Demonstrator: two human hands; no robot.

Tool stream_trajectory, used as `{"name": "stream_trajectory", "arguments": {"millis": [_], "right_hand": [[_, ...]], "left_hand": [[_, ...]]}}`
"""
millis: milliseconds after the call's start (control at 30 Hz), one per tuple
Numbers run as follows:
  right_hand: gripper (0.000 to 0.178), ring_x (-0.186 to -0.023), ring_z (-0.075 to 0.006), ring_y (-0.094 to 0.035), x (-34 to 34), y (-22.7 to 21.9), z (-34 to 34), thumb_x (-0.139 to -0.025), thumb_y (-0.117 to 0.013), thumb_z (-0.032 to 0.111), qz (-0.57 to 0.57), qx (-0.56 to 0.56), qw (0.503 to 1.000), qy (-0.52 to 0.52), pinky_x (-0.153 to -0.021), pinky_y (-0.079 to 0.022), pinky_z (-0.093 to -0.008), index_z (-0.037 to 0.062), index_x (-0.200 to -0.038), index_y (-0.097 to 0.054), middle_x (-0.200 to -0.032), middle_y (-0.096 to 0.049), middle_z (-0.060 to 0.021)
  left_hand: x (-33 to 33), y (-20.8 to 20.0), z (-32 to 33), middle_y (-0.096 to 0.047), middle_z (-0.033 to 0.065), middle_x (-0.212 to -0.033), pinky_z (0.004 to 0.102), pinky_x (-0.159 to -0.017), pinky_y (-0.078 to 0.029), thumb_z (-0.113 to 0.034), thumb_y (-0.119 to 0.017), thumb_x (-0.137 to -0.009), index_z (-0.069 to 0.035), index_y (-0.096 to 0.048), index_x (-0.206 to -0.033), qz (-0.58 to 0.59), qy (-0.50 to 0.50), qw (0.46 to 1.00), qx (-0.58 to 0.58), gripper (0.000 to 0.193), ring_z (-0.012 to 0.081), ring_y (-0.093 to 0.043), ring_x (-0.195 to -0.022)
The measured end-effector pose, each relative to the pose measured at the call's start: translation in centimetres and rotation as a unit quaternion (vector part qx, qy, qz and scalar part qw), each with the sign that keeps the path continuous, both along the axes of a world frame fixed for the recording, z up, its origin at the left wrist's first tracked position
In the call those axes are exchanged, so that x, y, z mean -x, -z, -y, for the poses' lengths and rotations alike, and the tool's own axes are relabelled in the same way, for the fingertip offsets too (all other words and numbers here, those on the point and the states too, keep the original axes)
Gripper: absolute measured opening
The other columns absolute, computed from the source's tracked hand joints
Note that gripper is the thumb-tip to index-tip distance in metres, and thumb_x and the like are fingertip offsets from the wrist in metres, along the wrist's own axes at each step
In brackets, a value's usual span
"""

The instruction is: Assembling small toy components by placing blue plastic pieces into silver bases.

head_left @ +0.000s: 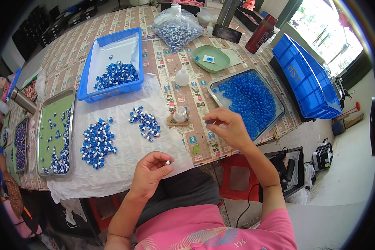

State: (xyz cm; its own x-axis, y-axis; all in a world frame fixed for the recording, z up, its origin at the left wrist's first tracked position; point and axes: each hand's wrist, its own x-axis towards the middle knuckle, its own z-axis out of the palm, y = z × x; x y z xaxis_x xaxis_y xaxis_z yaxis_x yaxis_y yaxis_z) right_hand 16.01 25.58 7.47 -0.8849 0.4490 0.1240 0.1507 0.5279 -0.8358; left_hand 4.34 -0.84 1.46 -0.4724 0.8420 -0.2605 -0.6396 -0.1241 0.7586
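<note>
Near the table's front edge, my left hand (151, 171) pinches a small white-and-blue bead (168, 163) between thumb and forefinger. My right hand (228, 128) is raised beside the metal tray (216, 92) of loose clear blue beads (250, 100). Its fingertips are closed on a small dark blue piece (207, 122), too small to make out well. Left of that hand, a little glass jar (180, 114) stands on a wooden block (173, 122). Two piles of blue-and-white beads, a larger pile (98, 143) and a smaller pile (146, 124), lie on white paper (125, 162).
A blue bin (83, 83) holds more two-coloured beads. Left of it lies a green-lined metal tray (72, 125). Beyond my hands are a white squeeze bottle (182, 77), a green dish (221, 62), and a bag of beads (177, 33). A blue crate (306, 79) stands at right.
</note>
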Motion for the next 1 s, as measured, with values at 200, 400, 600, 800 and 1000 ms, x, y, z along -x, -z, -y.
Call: {"name": "stream_trajectory", "arguments": {"millis": [200,400,600,800,1000], "right_hand": [[0.022,-0.087,-0.0092,-0.065,0.1,0.8,3.4,-0.081,-0.073,-0.005,0.03,0.127,0.991,-0.014,-0.078,-0.054,-0.0227,-0.0018,-0.102,-0.068,-0.101,-0.065,-0.0046],[0.018,-0.086,-0.0094,-0.065,1.5,0.2,4.5,-0.082,-0.073,-0.005,0.011,0.119,0.992,-0.041,-0.076,-0.054,-0.0219,-0.0017,-0.099,-0.071,-0.101,-0.065,-0.005],[0.016,-0.086,-0.0085,-0.065,3.3,0.5,4.1,-0.082,-0.072,-0.005,0.011,0.093,0.995,-0.018,-0.074,-0.052,-0.0212,-0.0015,-0.098,-0.072,-0.099,-0.067,-0.0046],[0.015,-0.082,-0.0084,-0.065,5.7,-0.5,3.9,-0.081,-0.073,-0.003,-0.002,0.028,1.0,-0.005,-0.07,-0.052,-0.0215,-0.0009,-0.096,-0.073,-0.097,-0.068,-0.0053],[0.015,-0.075,-0.0124,-0.066,8.0,-0.5,4.2,-0.079,-0.074,0.003,0.007,-0.084,0.996,-0.013,-0.067,-0.052,-0.0245,0.0017,-0.094,-0.074,-0.09,-0.07,-0.0072]], "left_hand": [[-0.8,0.1,-0.5,-0.067,0.0067,-0.109,0.0231,-0.078,-0.053,0.005,-0.067,-0.088,-0.004,-0.064,-0.111,0.112,0.0,0.994,-0.018,0.025,0.0101,-0.062,-0.088],[0.0,0.2,0.1,-0.067,0.0084,-0.114,0.0257,-0.085,-0.054,-0.003,-0.062,-0.094,-0.002,-0.063,-0.118,0.153,-0.003,0.988,-0.026,0.024,0.0135,-0.066,-0.097],[0.6,0.8,0.4,-0.066,0.009,-0.114,0.0287,-0.091,-0.055,-0.004,-0.061,-0.096,-0.001,-0.062,-0.122,0.181,-0.017,0.982,-0.046,0.026,0.0165,-0.066,-0.101],[1.1,1.0,0.5,-0.066,0.0091,-0.114,0.0285,-0.09,-0.056,-0.004,-0.061,-0.096,-0.001,-0.062,-0.121,0.184,-0.016,0.982,-0.049,0.025,0.0165,-0.066,-0.101],[1.3,1.0,0.7,-0.066,0.01,-0.112,0.0282,-0.089,-0.056,-0.003,-0.059,-0.096,0.0,-0.061,-0.12,0.181,-0.033,0.982,-0.047,0.024,0.0174,-0.067,-0.099]]}}
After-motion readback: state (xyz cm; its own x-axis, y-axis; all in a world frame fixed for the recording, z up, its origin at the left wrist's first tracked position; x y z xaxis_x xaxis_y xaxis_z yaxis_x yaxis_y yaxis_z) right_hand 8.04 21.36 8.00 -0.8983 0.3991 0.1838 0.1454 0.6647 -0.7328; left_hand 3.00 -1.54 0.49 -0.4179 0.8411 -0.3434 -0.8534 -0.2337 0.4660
